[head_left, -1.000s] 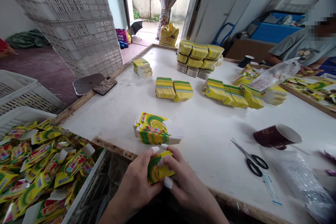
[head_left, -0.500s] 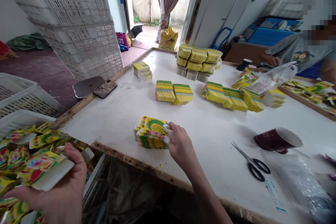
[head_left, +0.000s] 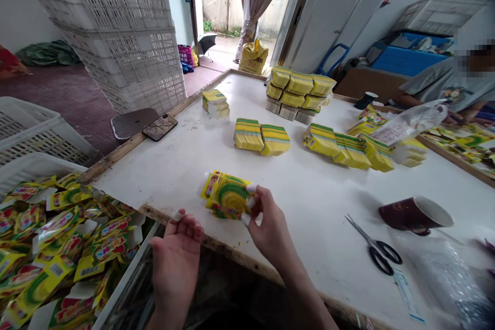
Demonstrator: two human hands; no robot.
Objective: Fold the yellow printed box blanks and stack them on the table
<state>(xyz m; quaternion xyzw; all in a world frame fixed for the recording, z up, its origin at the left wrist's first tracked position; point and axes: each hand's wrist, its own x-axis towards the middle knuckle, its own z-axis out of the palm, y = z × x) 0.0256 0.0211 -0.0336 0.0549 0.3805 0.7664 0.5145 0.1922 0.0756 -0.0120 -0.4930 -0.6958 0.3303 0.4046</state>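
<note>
My right hand (head_left: 266,224) grips the right end of a flattened-looking yellow and green carton (head_left: 232,193), which is tilted above the white table near its front edge. White covers sit on the fingertips. More cartons show at the held one's left end, but how many are in the grip I cannot tell. My left hand (head_left: 181,245) is palm up with nothing in it, over the table's front edge, its fingers partly curled and apart. To its left, a white crate (head_left: 116,291) is heaped with loose yellow cartons (head_left: 58,232).
Bundled yellow cartons (head_left: 247,135) stand in rows on the table (head_left: 185,160), with a taller stack (head_left: 296,90) behind. A phone (head_left: 160,127) lies at the left edge. Scissors (head_left: 373,247), a dark mug (head_left: 410,215) and clear plastic (head_left: 444,268) are on the right. A co-worker (head_left: 436,82) sits beyond.
My left hand has left a carton in the crate and moved right to the table edge, now bare. My right hand has tilted the carton up toward me. The view has shifted slightly.
</note>
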